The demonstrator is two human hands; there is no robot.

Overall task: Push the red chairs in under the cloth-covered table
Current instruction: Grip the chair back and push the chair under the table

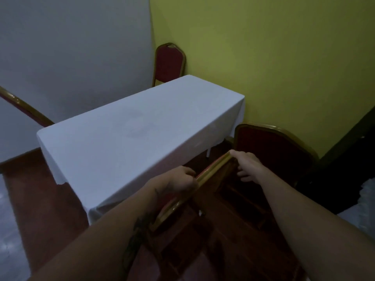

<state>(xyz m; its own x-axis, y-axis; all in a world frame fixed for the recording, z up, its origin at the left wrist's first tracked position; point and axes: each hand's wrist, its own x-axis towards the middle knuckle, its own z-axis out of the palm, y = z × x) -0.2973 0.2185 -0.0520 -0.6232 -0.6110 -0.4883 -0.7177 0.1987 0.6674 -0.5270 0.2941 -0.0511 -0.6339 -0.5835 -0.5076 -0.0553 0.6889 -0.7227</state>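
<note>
Item 1: tabletop (pixel 129 138), rectangular, covered w/ white cloth hanging over all visible edges; one pale leg shows under the cloth at the right near corner. Top bare.

Item 2: near red chair (pixel 182 197), gold metal frame, red padding. Stands at the long near side of the table, backrest top rail just beside the cloth edge, running diagonally lower-left to upper-right. Seat not visible; cannot tell how far under the cloth it sits.

Item 3: left hand (pixel 180 180), fingers curled over the chair's top rail, grasping it approx. mid-rail. Forearm w/ dark tattoo crosses the lower left.

Item 4: right hand (pixel 248 165), at the rail's upper-right end; thumb lies along the rail top, fingers drop behind the backrest. Looks like a loose hold on the rail; how firm, cannot tell.

Item 5: second red chair (pixel 272 151), same gold frame, to the right of the held chair, near the table's right corner, backrest toward the yellow-green wall (pixel 274 67). Apart from the cloth.

Item 6: third red chair (pixel 169 62), upright at the table's far short end, in the room corner; lower part hidden behind the tabletop.

Item 7: fourth chair (pixel 24 107), only a gold-and-red rail section visible at far left, beyond the table's left corner.

Item 8: grey-white wall (pixel 71 47), left of corner. Floor (pixel 40 199) reddish-brown under the table.
</note>
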